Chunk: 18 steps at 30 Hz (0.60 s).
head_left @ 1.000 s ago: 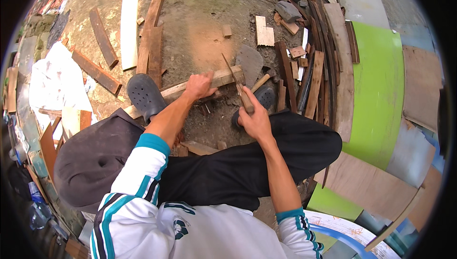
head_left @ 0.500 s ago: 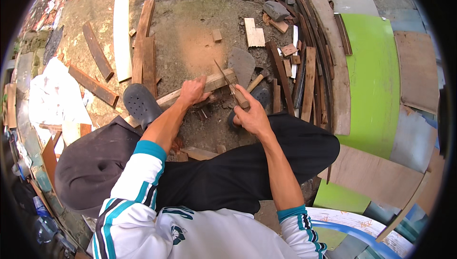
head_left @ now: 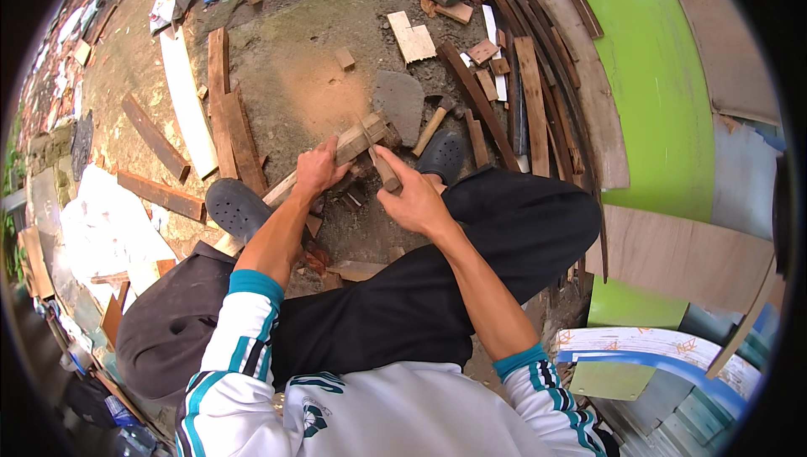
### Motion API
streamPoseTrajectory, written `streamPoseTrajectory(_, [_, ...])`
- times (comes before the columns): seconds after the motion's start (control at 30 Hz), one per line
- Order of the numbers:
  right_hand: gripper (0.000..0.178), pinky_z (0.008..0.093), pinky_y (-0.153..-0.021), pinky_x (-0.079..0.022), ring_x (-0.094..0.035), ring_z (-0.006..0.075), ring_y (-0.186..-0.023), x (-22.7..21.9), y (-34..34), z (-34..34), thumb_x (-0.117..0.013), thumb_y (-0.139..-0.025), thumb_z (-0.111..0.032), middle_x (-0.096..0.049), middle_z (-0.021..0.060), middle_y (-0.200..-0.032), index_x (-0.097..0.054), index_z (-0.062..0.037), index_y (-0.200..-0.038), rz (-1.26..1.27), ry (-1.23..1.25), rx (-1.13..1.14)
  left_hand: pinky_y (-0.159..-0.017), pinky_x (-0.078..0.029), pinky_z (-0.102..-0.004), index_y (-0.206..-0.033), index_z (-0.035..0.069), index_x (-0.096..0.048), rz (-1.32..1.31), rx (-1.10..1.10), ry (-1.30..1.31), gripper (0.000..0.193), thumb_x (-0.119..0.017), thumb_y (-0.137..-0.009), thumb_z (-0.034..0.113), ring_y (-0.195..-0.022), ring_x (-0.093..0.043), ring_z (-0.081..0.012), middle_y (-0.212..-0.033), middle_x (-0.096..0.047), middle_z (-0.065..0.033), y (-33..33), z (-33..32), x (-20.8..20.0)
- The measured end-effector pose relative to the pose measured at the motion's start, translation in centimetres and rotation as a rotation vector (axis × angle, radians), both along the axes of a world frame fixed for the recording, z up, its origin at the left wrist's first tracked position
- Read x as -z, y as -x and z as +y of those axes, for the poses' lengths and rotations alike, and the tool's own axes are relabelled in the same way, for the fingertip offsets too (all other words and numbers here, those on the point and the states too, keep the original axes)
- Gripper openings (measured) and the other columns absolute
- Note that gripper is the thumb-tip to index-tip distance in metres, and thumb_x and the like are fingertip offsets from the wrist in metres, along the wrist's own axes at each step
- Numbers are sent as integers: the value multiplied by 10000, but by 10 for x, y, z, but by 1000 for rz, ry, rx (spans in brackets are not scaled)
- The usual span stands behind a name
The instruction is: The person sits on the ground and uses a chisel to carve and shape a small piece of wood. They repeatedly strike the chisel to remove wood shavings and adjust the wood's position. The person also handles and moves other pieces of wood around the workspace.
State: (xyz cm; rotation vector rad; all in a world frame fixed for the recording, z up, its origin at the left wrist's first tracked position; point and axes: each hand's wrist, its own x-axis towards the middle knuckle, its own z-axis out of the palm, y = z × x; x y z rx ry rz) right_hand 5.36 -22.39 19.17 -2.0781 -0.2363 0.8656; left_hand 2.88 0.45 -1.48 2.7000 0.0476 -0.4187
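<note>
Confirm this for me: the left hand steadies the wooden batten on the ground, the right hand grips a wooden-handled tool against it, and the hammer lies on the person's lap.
One detail is off. The head view shows the hammer lying on the ground beside the dark clog, not on the lap. The rest holds: the left hand steadies the wooden batten and the right hand keeps its grip on the wooden-handled tool.

wood batten (head_left: 336, 157): rough, raw, matt. clogs (head_left: 237, 209): matt dark rubbery plastic. ground (head_left: 294, 79): rough concrete. green panel (head_left: 664, 95) right: smooth.
</note>
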Motion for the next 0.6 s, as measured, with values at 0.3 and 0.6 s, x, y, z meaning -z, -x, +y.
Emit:
streamPoseTrajectory(0.3, [738, 457, -816, -540, -697, 463, -889, 5, 6, -7, -673, -851, -95, -707, 299, -941, -423, -103, -1546, 2, -57, 30, -726, -595, -466, -1394, 29, -505, -37, -18, -25, 762, -790, -820, 441, -903, -740, -381, -1156, -709, -240, 8, -3, 3])
streamPoseTrajectory(0.6, [827, 399, -678, -518, -694, 383, -691, -77, 45, -60, -645, -844, -68, -652, 243, -731, -341, -158, -1607, 81, -78, -64, -755, -603, -454, -1358, 59, -575, -106, -98, -36, 773, -790, -800, 549, -981, -741, -352, -1233, -709, -189, 18, -8, 4])
